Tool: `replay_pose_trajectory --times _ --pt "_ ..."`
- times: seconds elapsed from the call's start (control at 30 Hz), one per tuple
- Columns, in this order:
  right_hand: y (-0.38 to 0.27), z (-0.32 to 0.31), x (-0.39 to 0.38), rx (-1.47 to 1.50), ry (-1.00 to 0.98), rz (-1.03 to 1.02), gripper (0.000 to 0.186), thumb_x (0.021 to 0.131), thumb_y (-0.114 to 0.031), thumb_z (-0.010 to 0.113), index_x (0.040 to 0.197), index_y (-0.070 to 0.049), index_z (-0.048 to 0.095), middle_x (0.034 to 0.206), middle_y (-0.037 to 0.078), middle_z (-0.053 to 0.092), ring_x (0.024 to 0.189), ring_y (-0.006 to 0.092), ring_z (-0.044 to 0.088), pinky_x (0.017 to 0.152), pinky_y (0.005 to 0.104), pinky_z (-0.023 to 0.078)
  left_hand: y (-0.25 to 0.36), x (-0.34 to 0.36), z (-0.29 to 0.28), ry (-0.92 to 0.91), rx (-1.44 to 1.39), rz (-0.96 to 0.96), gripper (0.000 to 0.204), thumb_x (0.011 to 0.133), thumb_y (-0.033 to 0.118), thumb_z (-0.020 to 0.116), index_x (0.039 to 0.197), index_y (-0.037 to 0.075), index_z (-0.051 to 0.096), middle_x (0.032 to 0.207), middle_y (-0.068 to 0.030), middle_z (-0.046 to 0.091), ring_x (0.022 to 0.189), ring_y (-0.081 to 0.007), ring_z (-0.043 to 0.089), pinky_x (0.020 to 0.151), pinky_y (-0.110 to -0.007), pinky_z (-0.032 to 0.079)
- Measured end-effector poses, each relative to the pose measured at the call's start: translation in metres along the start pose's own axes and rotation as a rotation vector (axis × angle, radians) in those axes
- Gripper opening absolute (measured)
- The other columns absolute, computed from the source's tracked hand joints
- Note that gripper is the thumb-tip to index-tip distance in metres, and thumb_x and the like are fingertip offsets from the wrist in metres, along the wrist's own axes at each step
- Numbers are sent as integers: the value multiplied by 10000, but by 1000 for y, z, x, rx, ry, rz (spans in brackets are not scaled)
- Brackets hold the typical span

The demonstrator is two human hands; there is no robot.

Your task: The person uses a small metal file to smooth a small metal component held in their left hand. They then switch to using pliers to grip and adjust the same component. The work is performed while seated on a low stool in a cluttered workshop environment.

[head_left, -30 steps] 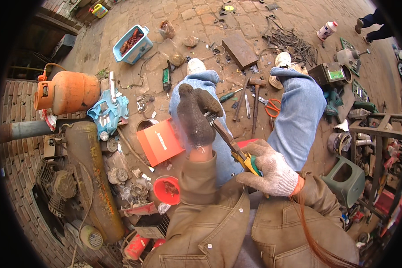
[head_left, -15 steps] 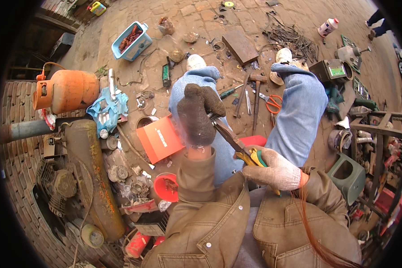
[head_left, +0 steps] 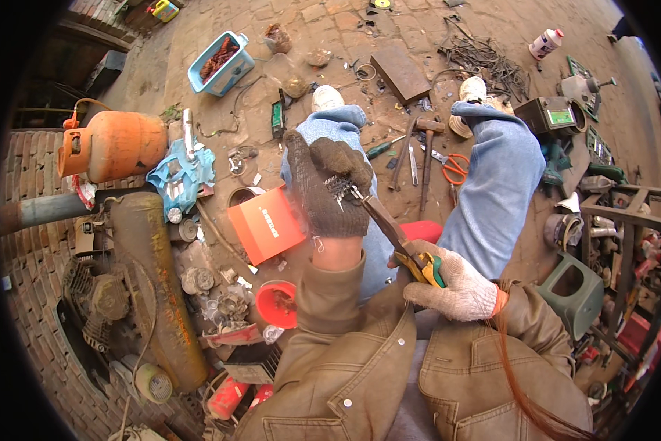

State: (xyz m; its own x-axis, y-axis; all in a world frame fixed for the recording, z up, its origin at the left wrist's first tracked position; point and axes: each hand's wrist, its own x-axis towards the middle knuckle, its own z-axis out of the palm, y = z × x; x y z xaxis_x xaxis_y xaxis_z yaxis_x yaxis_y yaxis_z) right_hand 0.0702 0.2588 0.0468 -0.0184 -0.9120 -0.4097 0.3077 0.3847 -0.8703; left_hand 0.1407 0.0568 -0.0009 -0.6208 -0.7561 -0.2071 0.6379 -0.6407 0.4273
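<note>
1. The small metal part (head_left: 338, 187) has turned further into view, gripped in the dark-gloved left hand (head_left: 335, 213).
2. Pliers (head_left: 386, 223) reach its edge, the right hand (head_left: 454, 285) clasped around their handles.
3. An orange box (head_left: 266, 226) lies left.

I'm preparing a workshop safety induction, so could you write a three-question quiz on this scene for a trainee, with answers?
1. True or false: the right hand grips the yellow-handled plier-like tool.
2. Which lies closest to the hammer: (a) the gas cylinder, (b) the scissors or (c) the blue tub?
3. Fill in "dark" or "pale": the glove on the left hand is ____.

Key: 1. True; 2. b; 3. dark.
</note>
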Motion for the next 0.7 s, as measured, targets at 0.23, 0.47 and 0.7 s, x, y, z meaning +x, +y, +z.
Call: replay_pose_trajectory --times 0.23,0.47,0.7 --pt "1 1 -1 136 -24 73 480 952 -118 611 1403 -57 457 1000 -11 549 797 67 487 676 241 427 0 1 -5 48 -155 -186 578 1057 539 347 688 132 527 564 -72 511 446 -213 454 430 -332 397" --pt "8 -4 2 26 -26 42 449 938 -90 611 1362 -30 474 955 -5 569 776 78 499 687 254 437 1 0 -2 14 -163 -187 568 1058 532 345 688 136 517 565 -78 512 424 -212 420 419 -323 367" --pt "9 -5 10 -534 226 -247 376 873 1 633 1237 -26 544 909 41 598 800 136 580 731 313 496 8 -11 10 -40 -218 -141 568 1065 525 331 703 127 513 539 -61 428 437 -187 358 437 -304 340"
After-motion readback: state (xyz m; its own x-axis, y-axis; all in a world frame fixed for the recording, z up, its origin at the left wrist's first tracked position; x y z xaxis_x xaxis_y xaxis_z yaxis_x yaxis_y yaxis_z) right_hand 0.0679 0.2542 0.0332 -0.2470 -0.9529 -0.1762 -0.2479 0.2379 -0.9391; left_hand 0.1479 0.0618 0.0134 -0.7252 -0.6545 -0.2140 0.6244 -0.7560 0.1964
